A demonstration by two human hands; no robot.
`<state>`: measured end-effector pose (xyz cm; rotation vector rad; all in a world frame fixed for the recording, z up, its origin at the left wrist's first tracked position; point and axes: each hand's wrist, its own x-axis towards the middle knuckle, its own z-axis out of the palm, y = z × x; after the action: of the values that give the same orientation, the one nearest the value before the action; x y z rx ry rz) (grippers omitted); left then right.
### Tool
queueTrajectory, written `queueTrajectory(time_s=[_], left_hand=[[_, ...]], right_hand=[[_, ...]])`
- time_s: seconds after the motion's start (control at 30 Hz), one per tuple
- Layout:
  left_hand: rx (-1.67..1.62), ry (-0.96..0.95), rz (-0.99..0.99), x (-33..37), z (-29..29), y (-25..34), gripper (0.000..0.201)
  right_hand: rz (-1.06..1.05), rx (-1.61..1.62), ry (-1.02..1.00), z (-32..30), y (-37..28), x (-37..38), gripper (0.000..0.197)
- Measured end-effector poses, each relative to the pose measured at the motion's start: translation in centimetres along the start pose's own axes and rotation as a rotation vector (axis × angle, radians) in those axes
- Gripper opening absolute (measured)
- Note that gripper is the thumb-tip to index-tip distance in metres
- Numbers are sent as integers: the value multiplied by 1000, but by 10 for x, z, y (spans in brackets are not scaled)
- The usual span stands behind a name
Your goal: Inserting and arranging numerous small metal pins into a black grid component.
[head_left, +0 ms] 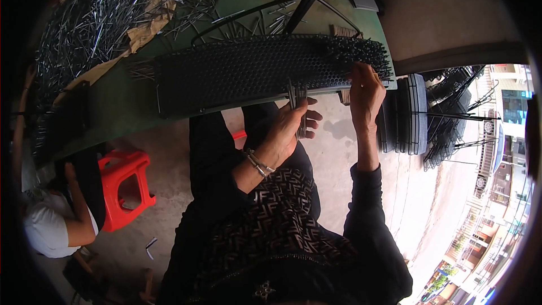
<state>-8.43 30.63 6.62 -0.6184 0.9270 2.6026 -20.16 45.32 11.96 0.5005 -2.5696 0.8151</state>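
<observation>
A long black panel (237, 70) full of small round holes lies along the near edge of the table. Dark thin rods (347, 51) stand crowded in the holes at its right end. My left hand (282, 130), below the middle of the panel, holds a small bundle of thin metal rods (297, 99) upright between thumb and fingers. Over the panel's right front edge, my right hand (367, 93) is closed with its fingertips pinched together by the standing rods. What those fingertips grip is too small to make out.
A big heap of metal rods (96, 17) lies on brown paper (149, 34) at the far left of the green table (197, 3). A black metal frame (302, 8) rises behind the panel. Lower left are a red plastic stool (127, 189) and another person (59, 223). Stacked panels (409, 113) stand right.
</observation>
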Motion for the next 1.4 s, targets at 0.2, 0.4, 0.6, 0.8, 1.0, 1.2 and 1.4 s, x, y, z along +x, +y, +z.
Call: queueTrajectory(time_s=[0.2,0.4,0.6,0.8,1.0,1.2,1.4], left_hand=[[-61,-57,-23,-2,7,4,31],[-70,-77,8,-1,8,-1,31],[-62,-87,33,-4,7,0,32],[2,-75,19,-9,14,5,30],[61,-115,34,-14,21,9,29],[130,-69,46,-14,22,4,30],[174,-106,42,-14,24,2,33]], right_hand=[[-43,-113,58,2,6,15,10],[-72,-106,-58,4,7,17,11],[-39,-169,36,7,3,8,13],[-60,-256,35,5,-2,-3,21],[288,372,-602,-22,-18,-13,29],[357,655,-600,-35,-14,-26,25],[398,627,-597,-32,-8,-33,22]])
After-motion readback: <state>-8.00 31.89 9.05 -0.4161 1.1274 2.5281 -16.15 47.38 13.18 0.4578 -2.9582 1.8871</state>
